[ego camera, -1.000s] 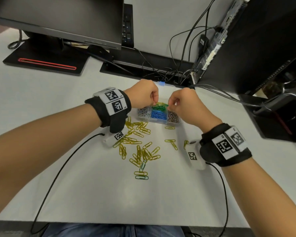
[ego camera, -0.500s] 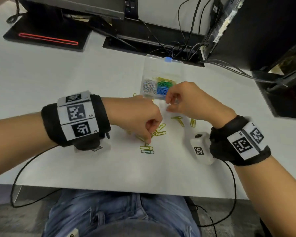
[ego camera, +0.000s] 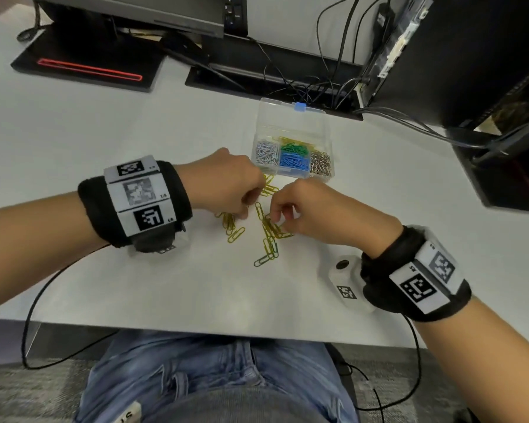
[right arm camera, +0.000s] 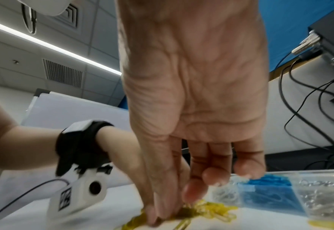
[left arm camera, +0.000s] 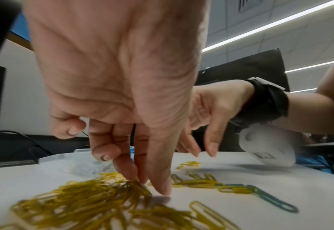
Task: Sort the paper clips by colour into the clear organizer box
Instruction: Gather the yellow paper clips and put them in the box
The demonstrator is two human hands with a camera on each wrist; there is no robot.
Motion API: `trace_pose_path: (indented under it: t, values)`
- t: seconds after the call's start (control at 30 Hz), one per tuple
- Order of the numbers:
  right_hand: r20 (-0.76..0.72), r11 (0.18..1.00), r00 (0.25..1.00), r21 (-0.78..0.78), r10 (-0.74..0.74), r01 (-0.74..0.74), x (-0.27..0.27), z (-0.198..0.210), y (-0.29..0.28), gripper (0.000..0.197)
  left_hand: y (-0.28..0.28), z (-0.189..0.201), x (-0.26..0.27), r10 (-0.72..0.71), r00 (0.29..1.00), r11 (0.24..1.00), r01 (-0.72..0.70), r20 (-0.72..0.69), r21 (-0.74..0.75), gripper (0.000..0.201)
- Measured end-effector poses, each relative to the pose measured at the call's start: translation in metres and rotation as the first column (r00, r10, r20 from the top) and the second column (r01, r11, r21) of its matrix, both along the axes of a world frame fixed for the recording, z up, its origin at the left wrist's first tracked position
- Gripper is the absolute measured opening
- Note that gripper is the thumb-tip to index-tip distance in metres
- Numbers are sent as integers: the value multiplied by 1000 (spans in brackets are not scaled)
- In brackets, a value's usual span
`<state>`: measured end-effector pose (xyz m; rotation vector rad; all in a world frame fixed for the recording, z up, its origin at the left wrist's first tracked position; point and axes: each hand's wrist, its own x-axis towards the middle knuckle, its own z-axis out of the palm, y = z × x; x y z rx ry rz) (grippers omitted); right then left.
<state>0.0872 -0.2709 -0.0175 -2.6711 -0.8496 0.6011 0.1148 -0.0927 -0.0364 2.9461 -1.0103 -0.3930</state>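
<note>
Head view. The clear organizer box [ego camera: 293,138] was found standing open at the far side of the white desk [ego camera: 104,141], its lid tipped back, presumably so that clips could be dropped in from the near side. White, green, blue and metallic clips were seen sorted in its compartments, with some yellow at the rear. The loose yellow paper clips [ego camera: 269,230] were lying scattered on the desk just in front of the box, between the two hands, with a green clip [ego camera: 263,260] at the near end of the scatter. The left hand [ego camera: 226,184] and the right hand [ego camera: 321,215] were both lowered over the scatter with fingers curled down, judged to be gathering clips for the next transfer.

Left wrist view. The left fingertips [left arm camera: 130,171] were seen pressed into a bunch of yellow clips, with the thumb set down beside them. A pinch was being formed; whether any clip was actually gripped could not be told, the picture being blurred there.

Right wrist view. The right thumb and forefinger were seen closed together at the desk surface upon yellow clips, in a tight pinch. The box's blue compartment [right arm camera: 270,191] was noted just beyond.
</note>
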Motion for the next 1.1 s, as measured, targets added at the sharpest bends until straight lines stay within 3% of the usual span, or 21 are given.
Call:
trace_pose_path:
  t: [0.2,0.33,0.5,0.6,0.7,0.8,0.97,1.1]
  values:
    - [-90,987,988,-86,128,-135,-6,-12,11,27,1,2,-10,-8,997,994,-1,-78,-106,22]
    - [-39,980,995,-177,89,-95,3,-17,4,24,-11,2,-24,-38,994,997,31,-103,-67,33]
    - [23,987,997,-139,80,-76,6,-11,-7,15,-26,0,-36,-77,993,997,77,-90,5,39]
    - [-25,985,997,-156,71,-74,2,-12,-4,29,-30,0,-41,-89,993,995,93,-84,47,46]
    - [-47,985,998,-163,43,-50,1,-15,-2,36,-32,0,-47,-106,991,992,111,-84,61,35]
    - [-66,989,998,-143,18,-27,0,-15,1,31,-31,-2,-46,-98,989,995,100,-112,18,7]
    - [-138,980,990,-191,27,-53,2,-18,3,16,-25,-4,-38,-116,979,993,119,-166,2,9]
    - [-71,981,996,-185,52,-64,6,-10,-4,9,-15,1,-32,-138,963,990,123,-232,-75,12]
